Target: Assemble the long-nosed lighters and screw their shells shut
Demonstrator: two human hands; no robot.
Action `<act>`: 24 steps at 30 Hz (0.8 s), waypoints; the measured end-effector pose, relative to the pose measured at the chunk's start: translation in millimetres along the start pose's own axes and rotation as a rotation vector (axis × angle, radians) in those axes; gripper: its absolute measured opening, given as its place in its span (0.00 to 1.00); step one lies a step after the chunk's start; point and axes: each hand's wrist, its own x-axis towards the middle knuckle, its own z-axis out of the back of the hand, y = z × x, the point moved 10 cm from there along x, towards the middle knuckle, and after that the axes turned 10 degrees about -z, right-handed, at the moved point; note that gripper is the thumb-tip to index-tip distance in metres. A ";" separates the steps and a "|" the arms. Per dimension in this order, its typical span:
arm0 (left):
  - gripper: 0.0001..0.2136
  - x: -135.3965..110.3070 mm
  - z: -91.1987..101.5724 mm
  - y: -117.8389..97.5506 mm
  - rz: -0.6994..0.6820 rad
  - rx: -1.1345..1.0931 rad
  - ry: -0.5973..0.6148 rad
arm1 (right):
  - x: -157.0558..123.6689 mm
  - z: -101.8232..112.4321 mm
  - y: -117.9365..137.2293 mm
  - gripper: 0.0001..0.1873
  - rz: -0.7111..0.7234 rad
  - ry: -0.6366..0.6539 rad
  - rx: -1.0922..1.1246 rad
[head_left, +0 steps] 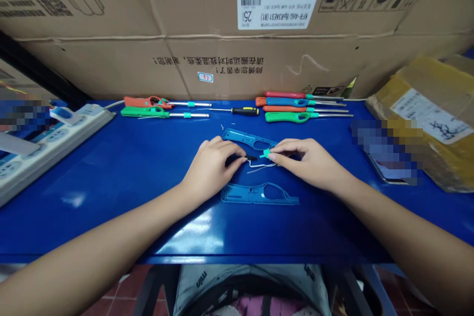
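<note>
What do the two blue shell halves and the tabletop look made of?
The far shell half and near shell half look like moulded plastic, satin, with thin walls and inner ribs. The tabletop is probably painted metal or laminate: glossy, mirroring light patches.

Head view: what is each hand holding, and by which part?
The left hand pinches a small black part by its left end; the right hand pinches a small teal piece by its right edge.
</note>
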 end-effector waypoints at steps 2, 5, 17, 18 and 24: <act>0.02 -0.1 5.1 -1.9 -0.011 -0.070 -0.047 | 2.0 0.0 -3.3 0.16 -0.021 0.009 0.009; 0.03 -1.4 13.9 -9.6 -0.048 -0.190 -0.131 | 3.1 1.7 -7.8 0.19 -0.087 0.033 0.059; 0.02 -10.7 32.8 -31.5 -0.168 -0.356 -0.312 | -6.3 -18.8 -23.1 0.17 -0.378 0.357 0.413; 0.01 -11.3 34.6 -32.3 -0.182 -0.365 -0.333 | -7.5 -20.6 -22.5 0.18 -0.378 0.384 0.406; 0.01 -11.2 33.3 -33.2 -0.160 -0.492 -0.338 | -16.2 -29.6 -12.6 0.17 -0.303 0.520 0.278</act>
